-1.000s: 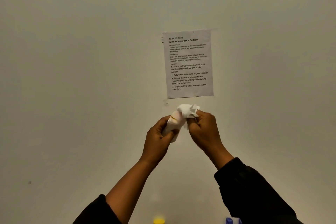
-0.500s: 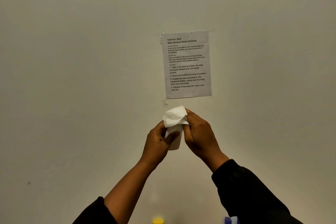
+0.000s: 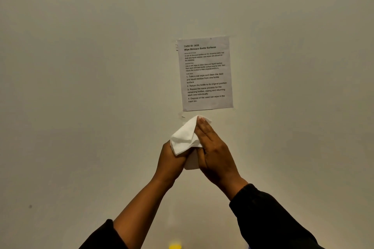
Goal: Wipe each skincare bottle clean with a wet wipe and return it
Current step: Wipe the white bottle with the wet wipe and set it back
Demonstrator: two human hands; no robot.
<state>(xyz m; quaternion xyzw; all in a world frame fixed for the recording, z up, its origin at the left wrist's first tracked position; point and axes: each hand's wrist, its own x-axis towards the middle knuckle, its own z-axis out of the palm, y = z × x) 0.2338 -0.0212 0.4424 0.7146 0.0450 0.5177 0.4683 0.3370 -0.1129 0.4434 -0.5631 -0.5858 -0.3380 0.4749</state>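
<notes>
I hold a small white bottle (image 3: 191, 162) up in front of the wall. Only its lower end shows between my palms. My left hand (image 3: 171, 160) grips the bottle from the left. A white wet wipe (image 3: 185, 137) is draped over the bottle's upper part. My right hand (image 3: 212, 147) presses the wipe against the bottle with its fingers stretched out flat along it. Both forearms rise from the bottom of the view in dark sleeves.
A printed task sheet (image 3: 205, 74) is taped to the pale wall just above my hands. A yellow cap (image 3: 175, 246) pokes up at the bottom edge, below my arms. A small dark mark (image 3: 30, 206) is on the wall at the lower left.
The wipe went from bunched at the bottle's top to spread over its upper part. My right hand has flattened along the bottle, and the bottle now stands more upright.
</notes>
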